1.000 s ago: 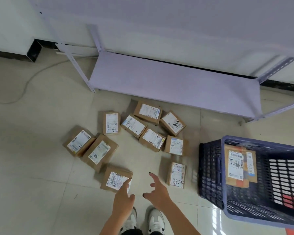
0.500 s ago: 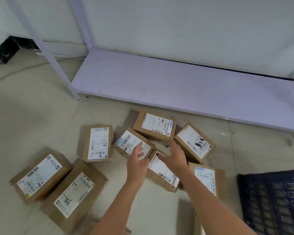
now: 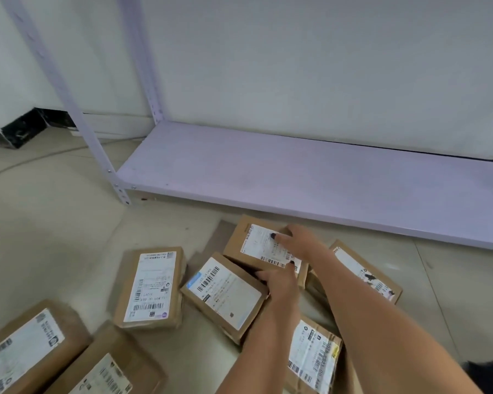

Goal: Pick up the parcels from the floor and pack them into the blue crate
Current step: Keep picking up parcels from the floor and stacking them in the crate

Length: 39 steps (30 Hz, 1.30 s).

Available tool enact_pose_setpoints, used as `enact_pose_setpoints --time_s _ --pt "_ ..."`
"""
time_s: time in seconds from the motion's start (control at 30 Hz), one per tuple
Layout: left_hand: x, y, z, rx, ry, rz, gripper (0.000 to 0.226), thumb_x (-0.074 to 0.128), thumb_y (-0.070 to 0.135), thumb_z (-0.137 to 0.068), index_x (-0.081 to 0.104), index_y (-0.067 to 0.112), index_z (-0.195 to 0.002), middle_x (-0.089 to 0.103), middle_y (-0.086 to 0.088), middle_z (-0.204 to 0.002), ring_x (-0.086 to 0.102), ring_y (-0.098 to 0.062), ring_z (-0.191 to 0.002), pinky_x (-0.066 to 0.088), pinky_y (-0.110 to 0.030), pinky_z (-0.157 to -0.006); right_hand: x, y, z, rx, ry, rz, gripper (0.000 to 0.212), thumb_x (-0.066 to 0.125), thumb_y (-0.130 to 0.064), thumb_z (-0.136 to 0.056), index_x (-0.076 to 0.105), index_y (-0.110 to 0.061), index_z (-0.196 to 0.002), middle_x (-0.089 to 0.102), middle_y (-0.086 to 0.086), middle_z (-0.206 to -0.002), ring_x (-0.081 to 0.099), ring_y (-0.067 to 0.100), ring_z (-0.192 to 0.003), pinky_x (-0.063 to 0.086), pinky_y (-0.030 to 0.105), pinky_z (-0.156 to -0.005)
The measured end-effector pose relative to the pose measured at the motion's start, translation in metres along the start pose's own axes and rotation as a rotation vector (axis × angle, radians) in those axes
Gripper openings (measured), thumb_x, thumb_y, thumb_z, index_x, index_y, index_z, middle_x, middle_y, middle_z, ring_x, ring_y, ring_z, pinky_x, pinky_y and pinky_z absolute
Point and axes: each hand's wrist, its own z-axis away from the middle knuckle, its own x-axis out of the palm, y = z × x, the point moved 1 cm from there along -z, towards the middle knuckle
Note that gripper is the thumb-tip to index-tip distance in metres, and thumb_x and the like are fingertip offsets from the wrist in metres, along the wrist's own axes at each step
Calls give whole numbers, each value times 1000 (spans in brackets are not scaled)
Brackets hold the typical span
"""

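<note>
Crowding both hands, neighbouring parcels (image 3: 151,288), shelf (image 3: 296,177) just behind
</note>
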Motion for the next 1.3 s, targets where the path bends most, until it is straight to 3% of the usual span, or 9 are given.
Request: enact_pose_setpoints --time_s 0.07,0.17,0.23,0.37,0.47,0.57,0.87,1.1,1.3 --pt "-6 5 12 -123 -43 318 60 48 14 -93 17 4 -143 41 -19 -141 56 -26 -112 48 -31 -87 -6 -5 14 -19 3 -68 33 50 -39 -90 58 -18 -114 65 0 -106 60 18 -88 51 30 -78" --pt "-21 18 40 -114 31 320 71 60 11 -85 15 6 -140 45 -21 -136 49 -34 -121 44 -44 -102 -28 -20 50 -40 31 -118 27 51 -33 -90 59 -16 -109 64 0 -97 56 13 -73 44 23 -62" --pt "-36 33 77 -90 15 351 70 57 9 -88 13 9 -142 42 -16 -139 46 -31 -124 41 -40 -103 -47 -36 85 -33 46 -151 26 54 -33 -90 57 -13 -106 63 2 -94 56 14 -69 42 22 -56" --pt "-79 66 166 37 -61 434 81 50 -7 -87 5 25 -146 35 -6 -147 42 -27 -129 42 -35 -99 -99 -73 175 31 37 -278 33 56 -36 -89 51 -9 -108 66 9 -101 64 29 -90 52 39 -75" --pt "-111 99 237 144 -78 320 89 46 -16 -82 7 31 -147 30 -3 -149 42 -26 -131 42 -48 -104 -143 -104 250 97 -17 -385 36 52 -33 -93 45 -10 -118 63 13 -108 63 31 -94 53 43 -82" --pt "-143 134 313 209 -49 79 87 47 -16 -80 11 24 -148 33 -7 -145 44 -24 -129 45 -37 -101 -184 -132 332 177 -47 -510 35 49 -32 -94 47 -15 -125 64 7 -108 63 27 -97 53 42 -86" --pt "-179 182 517 176 -157 -297 79 56 -7 -82 18 23 -146 38 -10 -139 46 -25 -124 43 -40 -103 -276 -182 559 534 87 -837 43 50 -23 -94 40 -19 -135 61 4 -119 58 21 -96 51 34 -83" --pt "-126 193 615 201 -145 -422 52 69 9 -79 36 16 -119 48 -10 -125 56 -19 -98 51 -31 -81 -338 -128 657 591 149 -903 70 57 -28 -90 18 -27 -147 48 0 -140 53 23 -120 47 35 -95" --pt "-25 183 702 251 -175 -371 76 63 5 -83 23 24 -143 40 -10 -133 50 -20 -109 51 -38 -92 -408 -22 709 509 135 -725 75 58 -39 -87 16 -30 -148 53 -1 -136 57 20 -114 49 29 -86"
